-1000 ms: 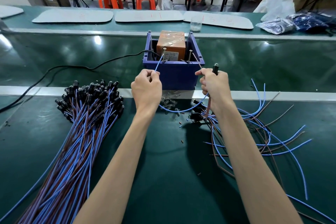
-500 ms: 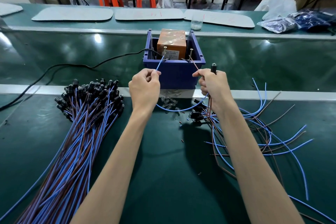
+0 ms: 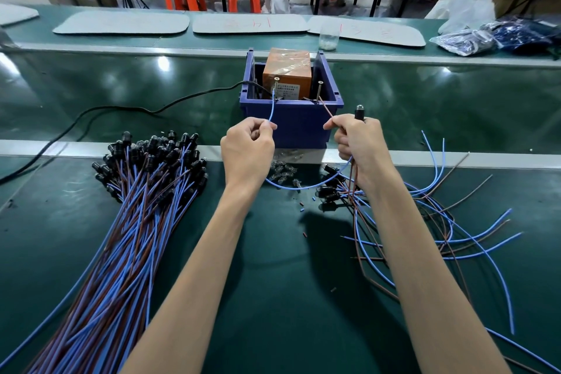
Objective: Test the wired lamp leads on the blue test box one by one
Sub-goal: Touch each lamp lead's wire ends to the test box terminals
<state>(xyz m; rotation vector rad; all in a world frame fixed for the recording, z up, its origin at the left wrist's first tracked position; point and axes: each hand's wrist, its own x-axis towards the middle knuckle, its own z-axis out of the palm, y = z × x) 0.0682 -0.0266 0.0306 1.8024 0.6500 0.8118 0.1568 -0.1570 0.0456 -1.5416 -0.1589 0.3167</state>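
Observation:
The blue test box (image 3: 291, 121) stands on the green belt with an orange unit (image 3: 287, 74) and two upright metal pins inside. My left hand (image 3: 247, 150) pinches the blue lead (image 3: 272, 112), whose tip reaches the left pin (image 3: 276, 82). My right hand (image 3: 361, 146) grips the black lamp holder (image 3: 359, 112) and pinches the brown lead (image 3: 327, 109), which runs up to the right pin (image 3: 319, 88). The lamp looks unlit. The blue wire sags in a loop between both hands.
A thick bundle of blue and brown lamp leads (image 3: 127, 222) lies at the left. Loose leads (image 3: 455, 222) sprawl at the right. Small glass bulbs (image 3: 283, 173) lie by the box. A black cable (image 3: 121, 112) runs left from it. Bags (image 3: 491, 33) and a cup (image 3: 328, 36) sit behind.
Both hands have drawn slightly back toward me and lowered, while the lead tips stay at the two pins.

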